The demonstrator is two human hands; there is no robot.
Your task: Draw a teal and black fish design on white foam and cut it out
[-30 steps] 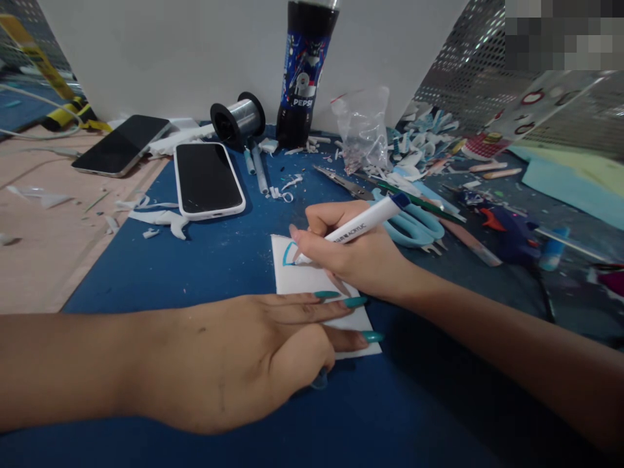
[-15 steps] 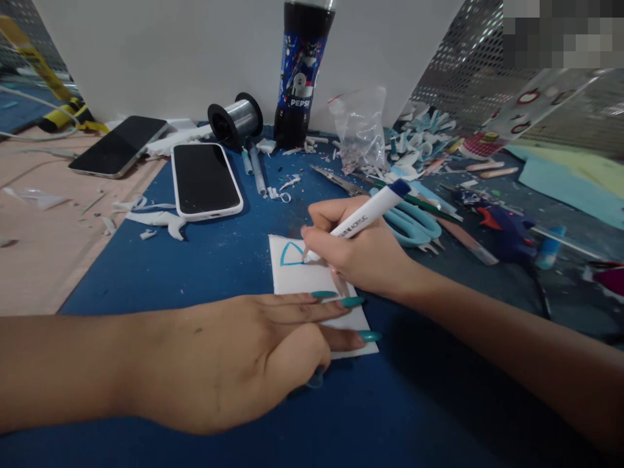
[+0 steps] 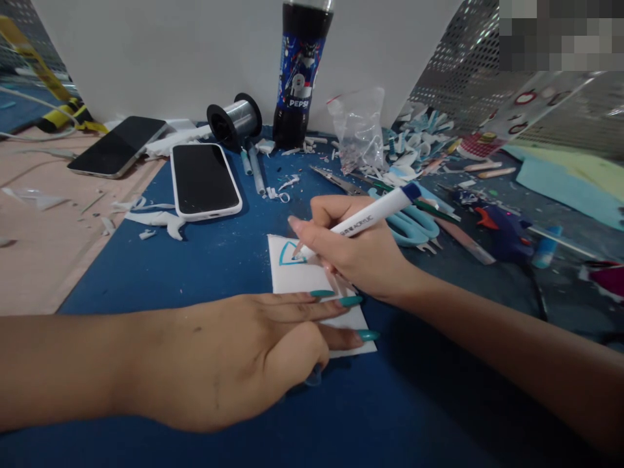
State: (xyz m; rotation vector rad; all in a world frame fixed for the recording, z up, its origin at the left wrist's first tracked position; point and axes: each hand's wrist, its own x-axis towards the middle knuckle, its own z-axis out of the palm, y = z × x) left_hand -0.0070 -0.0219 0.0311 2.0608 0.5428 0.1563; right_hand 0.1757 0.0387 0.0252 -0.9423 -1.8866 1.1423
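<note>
The right hand (image 3: 363,250) grips a marker (image 3: 375,213) over blue lines on white card (image 3: 292,279) (nib low, best kept light), while the left hand (image 3: 244,357), fingers extended, presses the card flat against the bench (image 3: 219,260).

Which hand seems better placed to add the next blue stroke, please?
Right, probably: the right hand holds the marker, its tip by the blue outline, while the left hand lies on the white sheet.
</note>
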